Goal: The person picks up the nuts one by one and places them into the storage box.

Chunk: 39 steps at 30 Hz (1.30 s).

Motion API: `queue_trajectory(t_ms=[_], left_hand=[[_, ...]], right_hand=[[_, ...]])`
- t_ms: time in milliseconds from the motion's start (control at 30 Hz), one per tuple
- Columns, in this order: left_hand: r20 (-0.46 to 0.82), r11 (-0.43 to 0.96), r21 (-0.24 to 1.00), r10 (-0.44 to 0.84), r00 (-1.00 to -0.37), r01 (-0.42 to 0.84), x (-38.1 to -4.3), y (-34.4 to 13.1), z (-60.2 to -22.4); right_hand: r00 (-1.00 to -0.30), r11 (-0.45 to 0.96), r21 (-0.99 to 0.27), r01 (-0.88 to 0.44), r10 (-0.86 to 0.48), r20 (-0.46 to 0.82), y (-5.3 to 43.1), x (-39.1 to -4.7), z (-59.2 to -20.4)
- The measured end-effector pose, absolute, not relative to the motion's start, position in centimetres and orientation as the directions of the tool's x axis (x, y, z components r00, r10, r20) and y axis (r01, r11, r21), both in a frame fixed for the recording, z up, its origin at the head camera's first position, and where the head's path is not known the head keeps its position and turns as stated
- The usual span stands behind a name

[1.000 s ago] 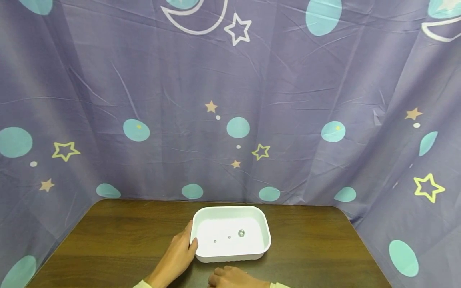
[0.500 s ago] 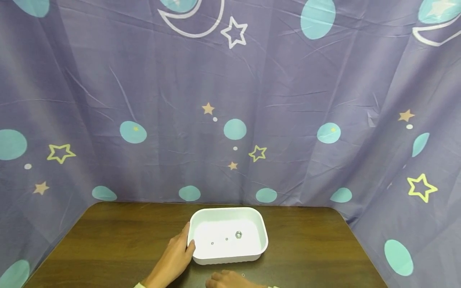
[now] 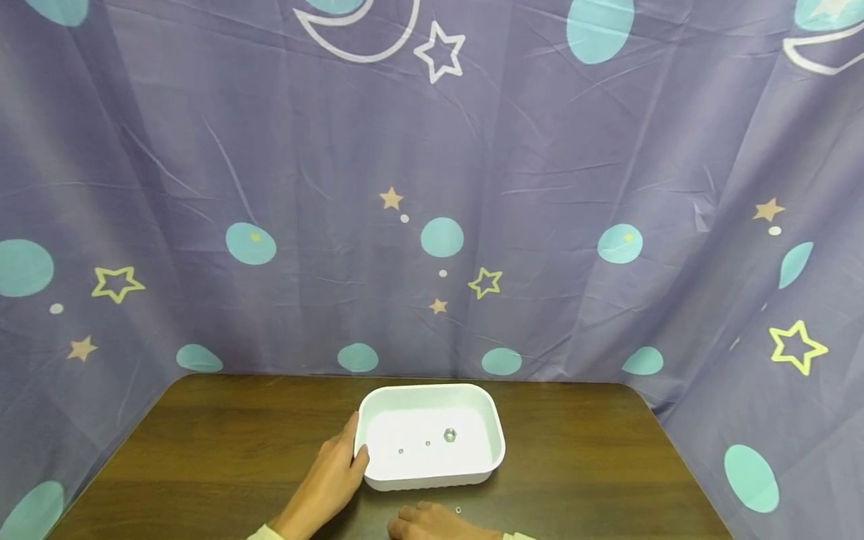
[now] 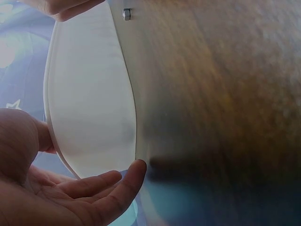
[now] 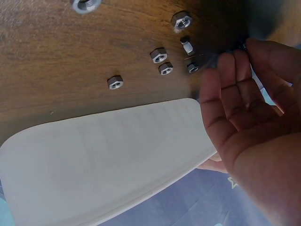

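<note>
White tray (image 3: 432,484): lower centre, hex nut (image 3: 450,435) plus two tiny bits (image 3: 428,443) in
Left hand (image 3: 337,465): grips its left end
Right hand (image 3: 427,523): fingers bent, can't tell if holding
Loose nuts (image 5: 115,82): several left, right-wrist view's top

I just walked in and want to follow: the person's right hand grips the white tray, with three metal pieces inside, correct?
Not quite: the left hand grips the white tray, as the head view shows; the three metal pieces are inside.
</note>
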<state>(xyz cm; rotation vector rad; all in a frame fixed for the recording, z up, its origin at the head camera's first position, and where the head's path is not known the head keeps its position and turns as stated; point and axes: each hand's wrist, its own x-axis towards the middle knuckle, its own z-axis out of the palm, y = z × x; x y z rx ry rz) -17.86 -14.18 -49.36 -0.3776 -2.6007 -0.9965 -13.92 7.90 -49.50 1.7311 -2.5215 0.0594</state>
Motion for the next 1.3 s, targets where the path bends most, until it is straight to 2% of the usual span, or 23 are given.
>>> queue_trajectory(t_ms=[200,400,500,733,933,1100,1300], left_hand=[[0.407,0.708,0.598,0.137,-0.903,0.377,-17.85,-14.14,-49.22],[0.416,0.709,0.593,0.137,-0.899,0.382,-17.99,-14.17,-49.4],[0.412,0.704,0.6,0.134,-0.901,0.38,-18.03,-14.16,-49.47],[0.401,0.708,0.601,0.135,-0.906,0.371,-17.97,-14.13,-49.39],[0.415,0.716,0.584,0.142,-0.899,0.383,-18.07,-14.05,-49.32],[0.429,0.717,0.576,0.145,-0.892,0.394,-18.22,-14.04,-49.42],[0.4,0.718,0.59,0.136,-0.906,0.369,-17.96,-14.1,-49.36]], right_hand=[[-0.364,0.366,0.001,-0.931,-0.926,0.102,7.91,-13.92,-49.39],[-0.302,0.314,0.111,-0.943,-0.946,0.116,7.95,-13.91,-49.33],[-0.287,0.299,0.119,-0.947,-0.952,0.104,7.95,-13.9,-49.27],[-0.324,0.326,0.043,-0.944,-0.945,0.052,7.99,-13.89,-49.15],[-0.306,0.313,0.091,-0.946,-0.949,0.081,8.18,-13.8,-49.05],[-0.354,0.356,0.027,-0.934,-0.932,0.074,8.28,-13.81,-48.94],[-0.31,0.318,0.076,-0.945,-0.945,0.105,8.23,-13.62,-49.2]])
